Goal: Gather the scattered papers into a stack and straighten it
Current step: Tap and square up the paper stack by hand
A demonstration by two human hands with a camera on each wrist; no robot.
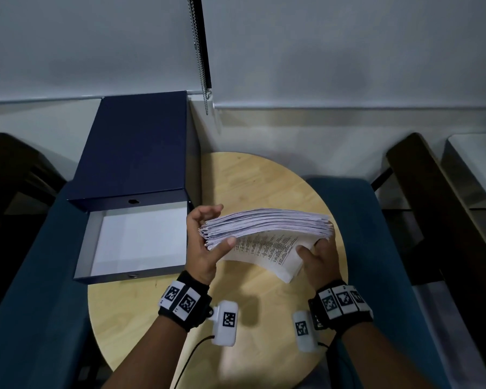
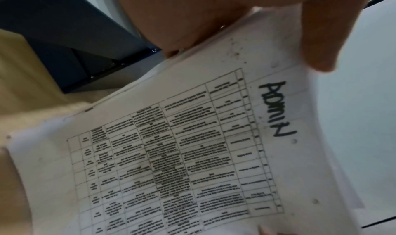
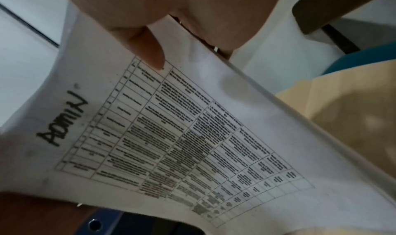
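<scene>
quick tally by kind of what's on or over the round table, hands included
paper stack: 1
open blue box file: 1
hands holding the stack, left hand and right hand: 2
wrist cameras: 2
round wooden table: 1
total: 7

table print [image 2: 163,162] blurred, right-hand fingers [image 1: 320,244] hidden behind stack [image 1: 267,223]

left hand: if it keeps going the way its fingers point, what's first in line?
The left hand already grips the paper stack, so paper is first. Past the stack, probably bare round table; depth is unclear.
</scene>
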